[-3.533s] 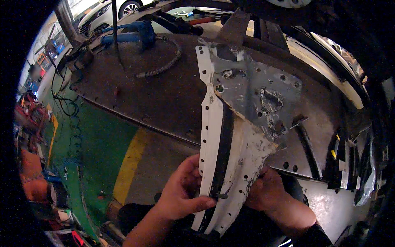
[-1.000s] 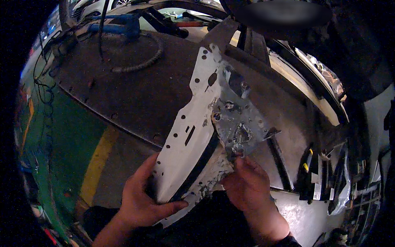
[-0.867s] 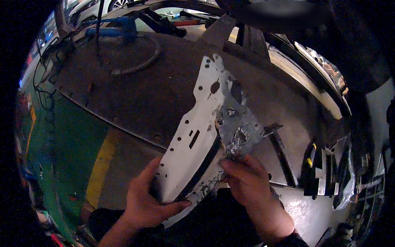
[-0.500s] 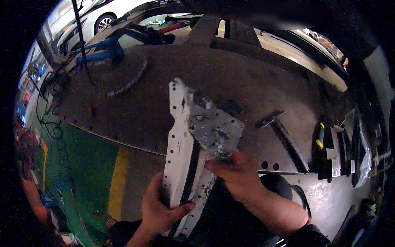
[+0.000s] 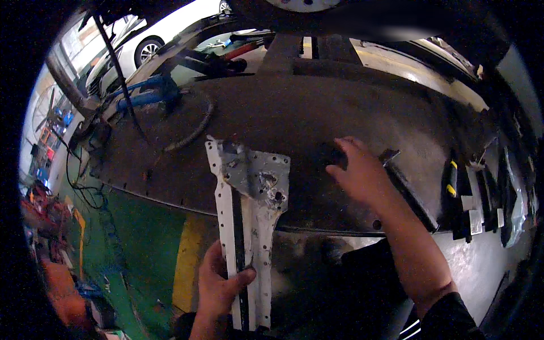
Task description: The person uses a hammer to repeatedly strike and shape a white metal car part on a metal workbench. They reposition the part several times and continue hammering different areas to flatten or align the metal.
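Note:
My left hand (image 5: 221, 286) is wrapped round the lower part of a long metal car-body panel (image 5: 264, 212), thumb across its front. The panel stands tilted up in front of me, white along its left edge, grey and scuffed on its wide upper plate, with rows of holes and a dark lengthwise groove. To the right, my right hand (image 5: 362, 173) is over the dark metal table (image 5: 294, 113), its thumb and fingers apart around a small dark object (image 5: 334, 152) whose kind I cannot make out. Just beyond that hand lies a hammer (image 5: 416, 198), its head partly hidden.
At the table's right are a yellow-and-black tool (image 5: 452, 178) and dark strip-like parts (image 5: 479, 198) beside clear plastic wrapping (image 5: 514, 204). A blue clamp-like device (image 5: 144, 93) and a hose (image 5: 198, 127) occupy the far left. Cables (image 5: 85, 190) hang over the green floor.
My right hand has left the panel and reached forward over the table to the small dark object. My left hand still holds the panel, which now appears lower and further left.

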The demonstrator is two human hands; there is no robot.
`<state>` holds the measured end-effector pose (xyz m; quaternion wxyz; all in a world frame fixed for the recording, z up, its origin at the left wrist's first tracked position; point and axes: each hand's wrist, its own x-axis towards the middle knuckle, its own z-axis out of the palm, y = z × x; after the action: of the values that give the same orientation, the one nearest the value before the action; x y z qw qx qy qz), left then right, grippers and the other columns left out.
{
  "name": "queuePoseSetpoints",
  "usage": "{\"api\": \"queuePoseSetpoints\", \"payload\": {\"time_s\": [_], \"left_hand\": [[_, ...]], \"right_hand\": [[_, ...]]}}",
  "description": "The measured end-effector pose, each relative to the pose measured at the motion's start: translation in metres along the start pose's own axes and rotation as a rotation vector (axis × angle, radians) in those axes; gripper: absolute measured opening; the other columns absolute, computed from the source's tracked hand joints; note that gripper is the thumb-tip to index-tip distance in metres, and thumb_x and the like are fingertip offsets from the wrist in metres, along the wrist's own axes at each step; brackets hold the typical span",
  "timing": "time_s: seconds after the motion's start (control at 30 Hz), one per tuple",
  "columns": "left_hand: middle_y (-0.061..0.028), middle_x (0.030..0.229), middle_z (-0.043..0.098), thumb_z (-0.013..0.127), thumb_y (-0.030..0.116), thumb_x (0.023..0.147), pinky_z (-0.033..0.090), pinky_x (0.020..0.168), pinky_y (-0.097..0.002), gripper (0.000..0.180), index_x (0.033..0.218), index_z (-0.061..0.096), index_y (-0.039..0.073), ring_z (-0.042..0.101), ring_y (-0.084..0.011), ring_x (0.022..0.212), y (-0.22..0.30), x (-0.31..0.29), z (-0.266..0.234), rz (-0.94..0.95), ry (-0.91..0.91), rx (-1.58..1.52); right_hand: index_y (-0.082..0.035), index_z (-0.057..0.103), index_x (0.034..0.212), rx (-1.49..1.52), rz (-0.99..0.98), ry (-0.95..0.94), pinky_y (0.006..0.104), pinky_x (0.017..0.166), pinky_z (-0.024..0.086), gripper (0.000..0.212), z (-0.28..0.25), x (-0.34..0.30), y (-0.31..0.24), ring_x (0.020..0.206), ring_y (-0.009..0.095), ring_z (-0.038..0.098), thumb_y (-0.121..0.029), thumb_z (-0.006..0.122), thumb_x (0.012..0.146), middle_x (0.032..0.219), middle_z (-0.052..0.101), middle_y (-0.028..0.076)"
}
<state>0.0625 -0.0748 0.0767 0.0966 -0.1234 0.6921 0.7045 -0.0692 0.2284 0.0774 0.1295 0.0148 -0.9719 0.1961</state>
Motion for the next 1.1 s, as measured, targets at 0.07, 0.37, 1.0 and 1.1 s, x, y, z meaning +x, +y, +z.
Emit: {"api": "queuePoseSetpoints", "payload": {"time_s": [0.07, 0.37, 1.0, 1.1], "left_hand": [[-0.0131, 0.109, 0.063, 0.080, 0.003, 0.065, 0.048, 0.092, -0.0360, 0.076, 0.130, 0.041, -0.003, 0.062, -0.0221, 0.101, 0.001, 0.002, 0.002, 0.013, -0.014, -0.056], [-0.0160, 0.112, 0.062, 0.080, 0.003, 0.069, 0.049, 0.092, -0.0361, 0.077, 0.132, 0.037, -0.006, 0.062, -0.0233, 0.102, 0.008, 0.013, 0.002, -0.039, -0.091, -0.075], [-0.0190, 0.113, 0.060, 0.082, 0.017, 0.073, 0.049, 0.090, -0.0349, 0.080, 0.132, 0.033, -0.007, 0.061, -0.0240, 0.102, -0.011, 0.017, 0.037, -0.222, -0.105, 0.166], [-0.0202, 0.112, 0.060, 0.081, 0.021, 0.075, 0.049, 0.089, -0.0358, 0.079, 0.132, 0.032, -0.006, 0.061, -0.0241, 0.102, -0.012, 0.017, 0.035, -0.229, -0.137, 0.177]], "right_hand": [[-0.005, 0.050, 0.130, -0.158, -0.085, -0.115, 0.0426, 0.103, 0.039, 0.057, 0.011, 0.010, -0.001, 0.121, 0.036, 0.048, -0.024, 0.070, 0.081, 0.133, 0.049, 0.017], [-0.007, 0.052, 0.129, 0.056, -0.568, -0.381, 0.0473, 0.105, 0.035, 0.055, 0.004, -0.029, -0.021, 0.125, 0.038, 0.042, -0.025, 0.070, 0.080, 0.134, 0.048, 0.017], [-0.005, 0.052, 0.105, 0.213, -0.235, -0.334, 0.0443, 0.097, 0.039, 0.053, 0.001, -0.053, -0.027, 0.113, 0.036, 0.049, -0.019, 0.083, 0.064, 0.117, 0.052, 0.016], [-0.007, 0.054, 0.113, 0.191, -0.357, -0.162, 0.0446, 0.095, 0.040, 0.058, 0.006, -0.058, -0.025, 0.109, 0.035, 0.051, -0.017, 0.082, 0.063, 0.116, 0.051, 0.015]]}}
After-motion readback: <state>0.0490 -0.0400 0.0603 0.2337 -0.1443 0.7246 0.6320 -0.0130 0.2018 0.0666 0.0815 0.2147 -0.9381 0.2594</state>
